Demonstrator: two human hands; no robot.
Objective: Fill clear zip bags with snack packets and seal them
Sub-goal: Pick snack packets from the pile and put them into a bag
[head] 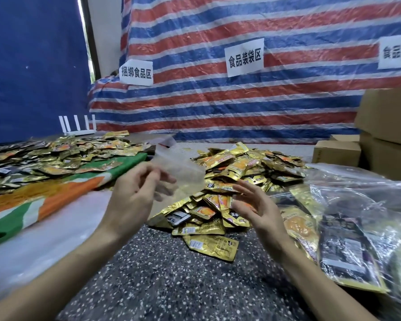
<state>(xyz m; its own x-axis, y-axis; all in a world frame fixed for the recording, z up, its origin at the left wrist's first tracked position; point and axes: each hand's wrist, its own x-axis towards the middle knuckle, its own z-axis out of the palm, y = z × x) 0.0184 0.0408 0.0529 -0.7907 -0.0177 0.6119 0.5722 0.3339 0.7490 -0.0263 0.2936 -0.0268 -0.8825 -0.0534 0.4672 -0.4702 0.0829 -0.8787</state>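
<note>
The left hand (pixel 134 193) pinches the empty clear plastic zip bag (pixel 180 169) above the heap of gold foil snack packets (pixel 232 172); the spread, empty right hand (pixel 257 209) beside that heap should open the bag's mouth wide.

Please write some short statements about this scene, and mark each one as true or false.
1. The left hand holds a clear zip bag. True.
2. That bag is already full of packets. False: it looks empty.
3. The right hand grips a packet. False: its fingers are spread and hold nothing.
4. A pile of gold snack packets lies beyond the hands. True.
5. The cardboard boxes stand on the left. False: they stand on the right.
</note>
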